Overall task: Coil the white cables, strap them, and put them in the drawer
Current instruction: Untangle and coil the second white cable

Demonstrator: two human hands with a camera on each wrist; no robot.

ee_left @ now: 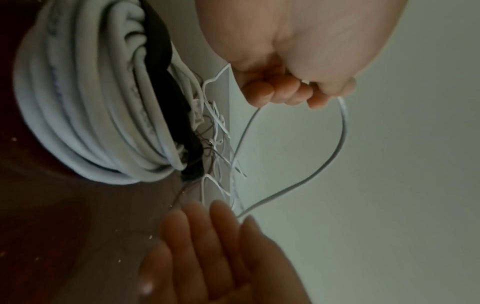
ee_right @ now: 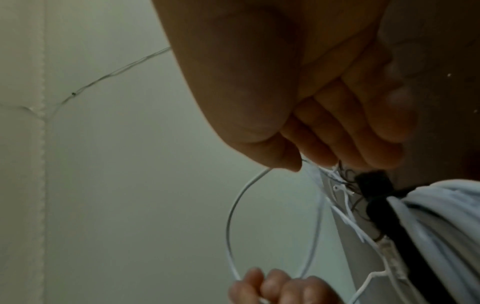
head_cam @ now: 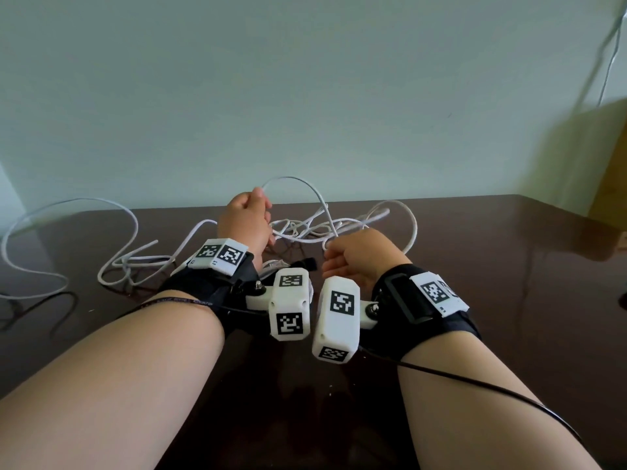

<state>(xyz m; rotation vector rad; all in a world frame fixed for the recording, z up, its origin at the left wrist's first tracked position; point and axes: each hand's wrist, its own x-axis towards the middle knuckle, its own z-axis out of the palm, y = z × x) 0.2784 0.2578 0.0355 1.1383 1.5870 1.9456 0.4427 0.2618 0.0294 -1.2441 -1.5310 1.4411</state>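
Observation:
Loose white cable (head_cam: 305, 184) arches between my two hands above a dark brown table (head_cam: 492, 283). My left hand (head_cam: 246, 215) is raised and pinches one end of the arch (ee_left: 340, 144) in curled fingers. My right hand (head_cam: 353, 256), lower and nearer, pinches the other side (ee_right: 233, 205) between thumb and curled fingers. Close below the hands lies a coiled white bundle (ee_left: 85, 113) wrapped by a black strap (ee_left: 166, 98), also seen in the right wrist view as the bundle (ee_right: 441, 226) and strap (ee_right: 384, 207). No drawer is in view.
More white cable sprawls in tangled loops (head_cam: 68, 232) across the table's left and behind the hands (head_cam: 400, 228). A pale wall rises behind the table. A wooden panel (head_cam: 610, 164) stands at the right edge, and a thin wire (head_cam: 610, 56) hangs on the wall.

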